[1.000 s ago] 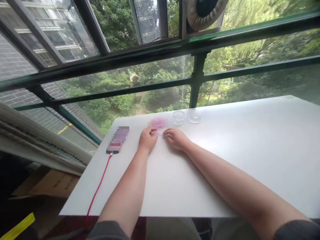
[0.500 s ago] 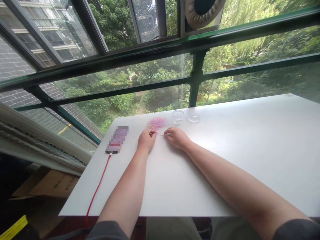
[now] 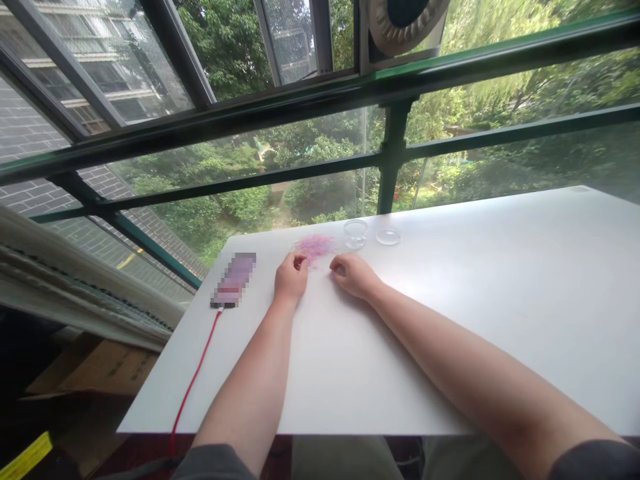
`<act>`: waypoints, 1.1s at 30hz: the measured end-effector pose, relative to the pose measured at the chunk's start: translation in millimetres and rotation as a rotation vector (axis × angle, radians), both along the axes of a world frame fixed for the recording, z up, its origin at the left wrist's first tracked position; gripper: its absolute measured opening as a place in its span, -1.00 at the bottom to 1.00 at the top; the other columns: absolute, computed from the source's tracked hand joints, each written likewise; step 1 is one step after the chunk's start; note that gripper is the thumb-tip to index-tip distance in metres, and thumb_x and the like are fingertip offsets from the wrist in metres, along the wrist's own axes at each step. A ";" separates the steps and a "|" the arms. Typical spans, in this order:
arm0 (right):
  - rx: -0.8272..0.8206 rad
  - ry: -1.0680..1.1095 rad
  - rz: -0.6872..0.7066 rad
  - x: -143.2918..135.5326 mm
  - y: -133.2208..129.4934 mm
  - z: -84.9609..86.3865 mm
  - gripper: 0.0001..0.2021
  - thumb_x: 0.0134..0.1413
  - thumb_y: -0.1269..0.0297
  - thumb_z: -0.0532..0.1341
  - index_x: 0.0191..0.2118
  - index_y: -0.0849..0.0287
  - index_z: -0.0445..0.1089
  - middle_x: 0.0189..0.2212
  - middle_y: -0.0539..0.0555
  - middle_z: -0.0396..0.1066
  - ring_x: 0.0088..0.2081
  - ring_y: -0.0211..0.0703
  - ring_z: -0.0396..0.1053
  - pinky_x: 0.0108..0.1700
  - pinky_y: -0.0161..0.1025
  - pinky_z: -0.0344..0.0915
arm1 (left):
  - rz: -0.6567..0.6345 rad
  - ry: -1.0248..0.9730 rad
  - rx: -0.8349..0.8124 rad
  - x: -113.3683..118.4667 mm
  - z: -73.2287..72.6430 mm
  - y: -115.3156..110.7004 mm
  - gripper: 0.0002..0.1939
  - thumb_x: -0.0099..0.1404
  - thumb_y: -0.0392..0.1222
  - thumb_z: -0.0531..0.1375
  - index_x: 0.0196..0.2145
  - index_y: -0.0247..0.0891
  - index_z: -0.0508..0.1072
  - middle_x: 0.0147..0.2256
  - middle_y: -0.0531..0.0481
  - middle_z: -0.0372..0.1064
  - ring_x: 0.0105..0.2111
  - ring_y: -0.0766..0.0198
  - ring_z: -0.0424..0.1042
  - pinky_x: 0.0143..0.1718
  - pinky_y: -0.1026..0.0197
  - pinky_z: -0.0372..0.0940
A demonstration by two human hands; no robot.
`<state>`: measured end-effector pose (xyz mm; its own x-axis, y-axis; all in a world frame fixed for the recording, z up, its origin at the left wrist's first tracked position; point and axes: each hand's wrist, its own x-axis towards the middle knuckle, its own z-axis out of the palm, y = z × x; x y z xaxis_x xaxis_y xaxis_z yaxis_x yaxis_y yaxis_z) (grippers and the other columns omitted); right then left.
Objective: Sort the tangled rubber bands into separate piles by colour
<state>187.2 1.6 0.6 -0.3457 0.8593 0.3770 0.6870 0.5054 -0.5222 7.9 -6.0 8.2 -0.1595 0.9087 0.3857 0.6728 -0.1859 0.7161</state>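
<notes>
A loose pile of thin pink and purple strands [image 3: 316, 245] lies near the far edge of the white table [image 3: 400, 360]. My left hand [image 3: 291, 277] is at the pile's near left side, its thumb and forefinger pinched together; whatever may be between them is too small to make out. To the right of it, my right hand [image 3: 353, 273] rests with curled fingers and the fingertips pressed together, and anything held there cannot be seen. A clear round container [image 3: 355, 235] stands just beyond my right hand, with a shallow clear dish or lid [image 3: 388, 236] beside it.
A blurred phone [image 3: 234, 280] lies at the table's left, with a red cable [image 3: 199, 367] running off the near edge. Beyond the table are a green railing [image 3: 395, 157] and windows. A cardboard box [image 3: 110, 367] sits low at the left.
My fingertips have drawn slightly apart, and the thin pink strand that showed between the two hands is no longer stretched there. The container and dish have not moved.
</notes>
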 end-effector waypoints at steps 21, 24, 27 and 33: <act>0.040 -0.245 -0.064 -17.9 4.3 2.5 -0.78 0.15 0.32 0.07 -0.30 0.17 0.47 -0.26 0.17 0.41 -0.16 -0.03 0.24 -0.12 -0.15 0.09 | -0.188 -0.083 -0.159 4.3 0.5 -2.3 -0.81 0.16 -0.19 0.18 -0.29 -0.27 0.51 -0.32 -0.06 0.54 -0.29 0.26 0.51 -0.19 0.24 0.37; 0.049 -0.244 -0.060 -16.7 3.5 0.6 -0.77 0.16 0.33 0.05 -0.31 0.19 0.45 -0.26 0.18 0.40 -0.16 -0.03 0.23 -0.12 -0.15 0.09 | -0.153 -0.031 -0.142 1.9 2.9 -2.7 -0.82 0.15 -0.21 0.16 -0.30 -0.26 0.52 -0.33 -0.04 0.54 -0.30 0.27 0.50 -0.19 0.26 0.36; 0.054 -0.239 -0.048 -13.8 2.5 -0.9 -0.78 0.15 0.33 0.05 -0.31 0.19 0.44 -0.26 0.17 0.39 -0.16 -0.04 0.23 -0.13 -0.16 0.10 | -0.082 0.068 -0.149 -2.3 4.9 -2.6 -0.80 0.16 -0.24 0.12 -0.30 -0.24 0.52 -0.34 -0.01 0.53 -0.31 0.27 0.49 -0.20 0.26 0.35; 0.049 -0.201 0.003 -6.5 -1.7 -1.5 -0.80 0.11 0.36 0.09 -0.27 0.20 0.46 -0.25 0.15 0.38 -0.17 -0.08 0.23 -0.07 -0.19 0.11 | -0.090 0.141 -0.213 -5.5 4.3 -3.8 -0.79 0.10 -0.28 0.13 -0.35 -0.20 0.56 -0.36 0.00 0.53 -0.31 0.23 0.48 -0.19 0.23 0.33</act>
